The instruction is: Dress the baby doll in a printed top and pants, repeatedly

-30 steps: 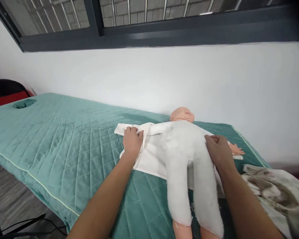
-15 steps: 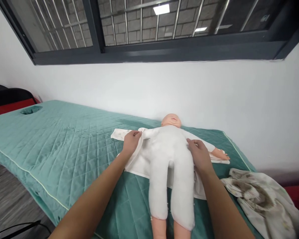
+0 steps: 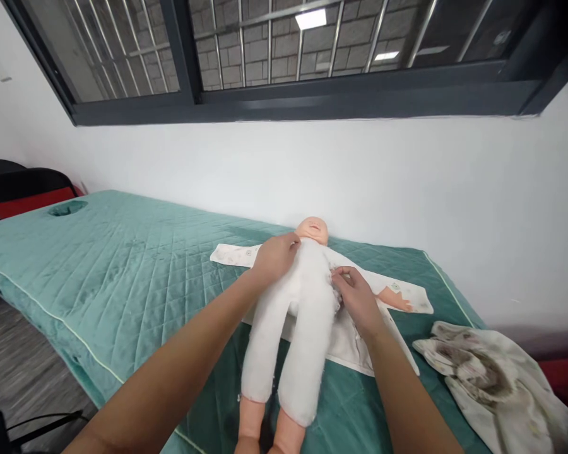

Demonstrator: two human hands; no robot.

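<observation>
A baby doll (image 3: 303,315) with a white cloth body lies on its back, its head toward the wall and its feet toward me. Under it a white patterned garment (image 3: 353,340) is spread open, one sleeve out to each side. My left hand (image 3: 277,255) is closed at the doll's shoulder near the neck, fingers on the white cloth. At the doll's side my right hand (image 3: 353,287) pinches the white cloth at its fingertips. The doll's orange hand rests on the right sleeve.
A green quilted bed (image 3: 146,271) runs along the white wall, below a barred window. Crumpled patterned cloth (image 3: 502,378) lies at the bed's right end. Black and red chairs (image 3: 26,189) stand at the far left.
The doll has shifted left on the garment, its legs swinging left. My left hand has moved right from the garment's edge to the doll's shoulder. My right hand has moved slightly left.
</observation>
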